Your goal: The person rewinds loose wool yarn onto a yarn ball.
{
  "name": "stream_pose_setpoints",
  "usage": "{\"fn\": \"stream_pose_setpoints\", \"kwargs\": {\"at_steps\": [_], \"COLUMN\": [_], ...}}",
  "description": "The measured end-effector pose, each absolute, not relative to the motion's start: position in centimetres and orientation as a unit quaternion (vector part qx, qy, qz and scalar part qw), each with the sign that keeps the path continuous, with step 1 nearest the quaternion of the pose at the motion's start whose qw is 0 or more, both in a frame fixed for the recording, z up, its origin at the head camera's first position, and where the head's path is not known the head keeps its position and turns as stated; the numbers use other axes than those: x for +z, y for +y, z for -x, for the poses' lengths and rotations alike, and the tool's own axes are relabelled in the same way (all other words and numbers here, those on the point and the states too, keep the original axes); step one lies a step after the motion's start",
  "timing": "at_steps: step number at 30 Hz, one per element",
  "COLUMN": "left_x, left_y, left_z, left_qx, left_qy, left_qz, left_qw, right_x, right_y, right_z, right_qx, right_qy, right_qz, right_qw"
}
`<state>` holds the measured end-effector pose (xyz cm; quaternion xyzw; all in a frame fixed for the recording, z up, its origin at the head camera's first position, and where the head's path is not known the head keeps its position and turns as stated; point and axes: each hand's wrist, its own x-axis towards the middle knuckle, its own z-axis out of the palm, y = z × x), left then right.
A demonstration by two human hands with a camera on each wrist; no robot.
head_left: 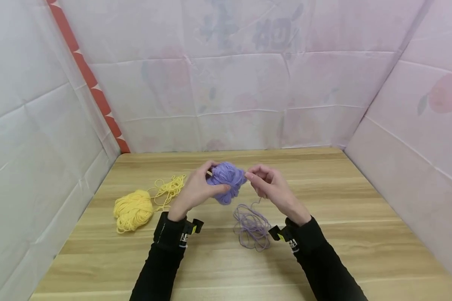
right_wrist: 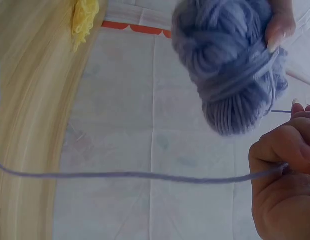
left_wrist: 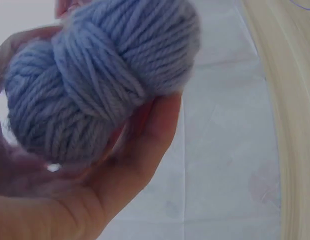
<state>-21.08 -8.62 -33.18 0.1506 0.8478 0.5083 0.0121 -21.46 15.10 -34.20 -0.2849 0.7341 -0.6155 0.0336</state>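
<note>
Head view: two hands are working above one wooden surface (head_left: 346,259). The left hand (head_left: 199,186) is gripping the single purple yarn ball (head_left: 227,182) and holding it raised; the right hand (head_left: 273,188) is bringing thumb and fingertips together just beside the ball's right side. One loose purple coil (head_left: 252,228) is lying on the surface, nearer the viewer. Farther left, one yellow yarn ball (head_left: 133,210) and one yellow tangle (head_left: 171,188) are resting near each other. Two black sleeves (head_left: 154,267) are covering the forearms.

Left wrist view: the same purple ball is occupying the upper left, the left hand curling round it; one band of wraps is crossing its middle.

Right wrist view: the ball is appearing at upper right, one digit of the left hand pressing it. One purple strand (right_wrist: 140,175) is running from the left edge into the right hand's curled fingers, while a short length is stretching between ball and pinching fingertips.
</note>
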Motion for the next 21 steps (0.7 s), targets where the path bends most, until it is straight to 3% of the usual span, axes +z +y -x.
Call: {"fn": "stream_pose_setpoints", "kwargs": {"at_steps": [11, 21], "left_x": [-33.3, -33.2], "left_y": [-8.0, -7.7], "left_z": [21.4, 21.2], "left_qx": [0.655, 0.747], "left_qy": [0.748, 0.651], "left_qz": [-0.093, -0.126], "left_qw": [-0.048, -0.047], "right_x": [-34.5, -35.5], "right_y": [13.5, 12.6], "right_z": [20.9, 21.2], "right_qx": [-0.582, -0.573], "right_qy": [0.737, 0.744], "right_qz": [0.341, 0.335], "right_qw": [0.047, 0.075]}}
